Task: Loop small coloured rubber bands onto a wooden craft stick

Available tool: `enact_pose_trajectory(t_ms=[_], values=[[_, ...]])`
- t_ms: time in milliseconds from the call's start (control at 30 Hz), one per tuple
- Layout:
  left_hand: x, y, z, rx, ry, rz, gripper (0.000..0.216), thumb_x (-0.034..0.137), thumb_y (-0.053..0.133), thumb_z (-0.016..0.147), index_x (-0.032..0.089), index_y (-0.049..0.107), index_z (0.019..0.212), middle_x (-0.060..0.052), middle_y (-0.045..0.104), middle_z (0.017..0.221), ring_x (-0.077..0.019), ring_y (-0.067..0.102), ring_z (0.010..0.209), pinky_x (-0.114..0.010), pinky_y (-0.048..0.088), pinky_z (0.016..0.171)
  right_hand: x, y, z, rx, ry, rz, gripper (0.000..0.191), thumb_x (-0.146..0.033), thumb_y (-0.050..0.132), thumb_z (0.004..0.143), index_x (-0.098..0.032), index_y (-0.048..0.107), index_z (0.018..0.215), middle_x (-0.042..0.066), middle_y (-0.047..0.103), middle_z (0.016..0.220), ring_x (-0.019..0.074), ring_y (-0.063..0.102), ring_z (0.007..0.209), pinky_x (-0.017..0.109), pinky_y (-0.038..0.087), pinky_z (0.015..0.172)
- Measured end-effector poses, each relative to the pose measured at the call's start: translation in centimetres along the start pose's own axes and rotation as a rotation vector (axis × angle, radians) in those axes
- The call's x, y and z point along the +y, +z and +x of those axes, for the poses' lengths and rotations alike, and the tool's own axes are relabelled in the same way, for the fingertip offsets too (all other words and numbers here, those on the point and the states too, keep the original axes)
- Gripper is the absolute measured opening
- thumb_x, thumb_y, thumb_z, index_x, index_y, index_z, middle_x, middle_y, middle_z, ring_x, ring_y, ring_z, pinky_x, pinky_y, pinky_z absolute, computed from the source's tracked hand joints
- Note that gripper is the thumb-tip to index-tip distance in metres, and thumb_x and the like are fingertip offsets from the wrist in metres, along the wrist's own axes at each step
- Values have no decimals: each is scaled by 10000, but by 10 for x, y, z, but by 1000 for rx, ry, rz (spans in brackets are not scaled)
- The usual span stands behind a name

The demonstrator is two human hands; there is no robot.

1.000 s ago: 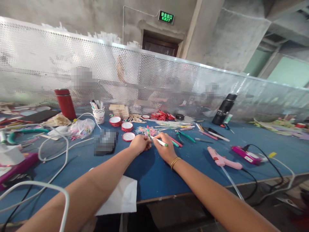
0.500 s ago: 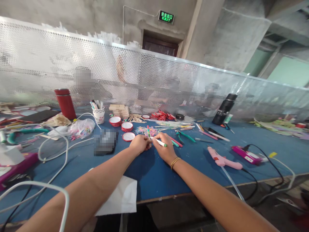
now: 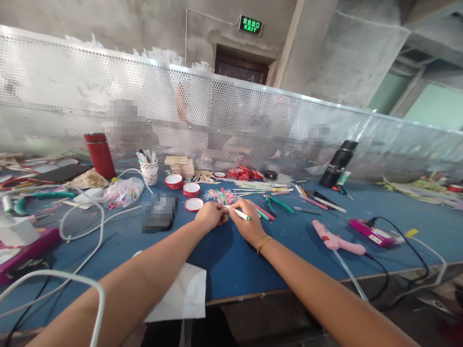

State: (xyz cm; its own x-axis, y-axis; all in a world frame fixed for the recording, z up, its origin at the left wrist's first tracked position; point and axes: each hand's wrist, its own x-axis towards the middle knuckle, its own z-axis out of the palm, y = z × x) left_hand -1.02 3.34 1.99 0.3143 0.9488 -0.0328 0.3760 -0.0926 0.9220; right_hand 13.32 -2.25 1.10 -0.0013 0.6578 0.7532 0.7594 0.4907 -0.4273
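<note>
Both my hands meet at the middle of the blue table (image 3: pixel 253 260). My right hand (image 3: pixel 249 222) is closed around a white marker with a green end (image 3: pixel 240 213), its tip pointing left toward my left hand. My left hand (image 3: pixel 209 215) is closed in a pinch on a small coloured stick (image 3: pixel 224 197) that pokes up past the fingers. A gold bracelet (image 3: pixel 263 243) circles my right wrist. Just beyond the hands lies a heap of small coloured rubber bands (image 3: pixel 217 194).
Round red-rimmed lids (image 3: pixel 191 189) and a paper cup of pens (image 3: pixel 149 169) stand behind my left hand. A pink glue gun (image 3: pixel 336 239) and a magenta device (image 3: pixel 369 231) lie to the right, cables (image 3: pixel 83 217) to the left. A perforated metal screen (image 3: pixel 231 120) backs the table. A white sheet (image 3: pixel 183 294) lies at the front edge.
</note>
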Motion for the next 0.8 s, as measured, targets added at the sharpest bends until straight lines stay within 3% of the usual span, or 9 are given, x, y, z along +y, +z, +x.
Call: enact_pose_trajectory(t_ms=[300, 600, 800], values=[[13, 0, -10, 12, -33, -77, 255, 287, 694, 753, 139, 602, 568, -2, 606, 524, -82, 537, 458, -193, 429, 480, 4, 0, 2, 79, 67, -2, 129, -270, 554, 864, -222, 562, 744, 20, 639, 754, 195, 561, 763, 318, 412, 730], [13, 0, -9, -16, -66, -200, 170, 261, 660, 783, 153, 582, 678, 9, 652, 628, -84, 609, 513, -171, 424, 473, -1, -5, 3, 46, 50, 95, 115, -281, 555, 873, -237, 661, 882, 27, 701, 830, 207, 612, 795, 330, 454, 759], [12, 0, -7, -21, -76, -259, 215, 224, 706, 750, 136, 559, 621, 2, 632, 577, -85, 606, 512, -186, 457, 506, -1, -4, 0, 73, 75, 159, 115, -287, 540, 870, -222, 635, 880, 31, 690, 834, 203, 628, 805, 327, 471, 768]])
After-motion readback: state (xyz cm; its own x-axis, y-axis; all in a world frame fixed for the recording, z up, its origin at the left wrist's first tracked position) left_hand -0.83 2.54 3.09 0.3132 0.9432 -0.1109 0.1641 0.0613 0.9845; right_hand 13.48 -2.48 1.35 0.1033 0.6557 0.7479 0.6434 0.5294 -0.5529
